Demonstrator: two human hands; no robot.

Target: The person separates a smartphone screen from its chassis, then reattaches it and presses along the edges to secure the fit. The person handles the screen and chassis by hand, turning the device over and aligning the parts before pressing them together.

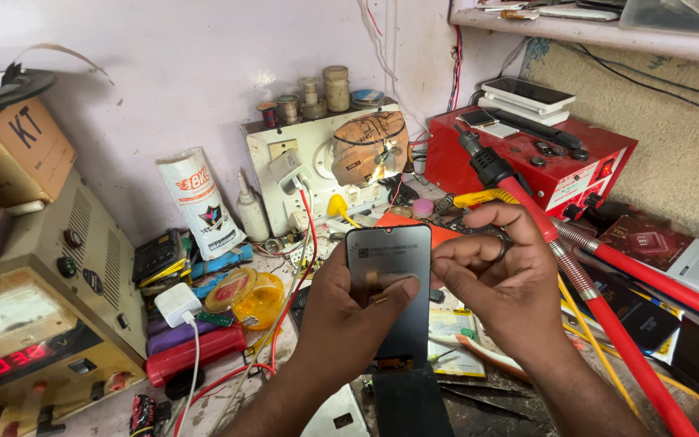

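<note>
The left hand (pixel 341 320) holds a black phone screen (pixel 388 279) upright over the bench (pixel 228 405), thumb pressed on its back to steady it. The right hand's (pixel 495 279) fingers pinch narrow at the screen's right edge.

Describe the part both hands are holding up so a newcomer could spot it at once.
Start at the red box at the back right, then come forward to the bench centre. There the left hand and right hand hold a phone display panel upright. Unlike the clutter around it, it is a thin black slab with rounded top corners.
</note>
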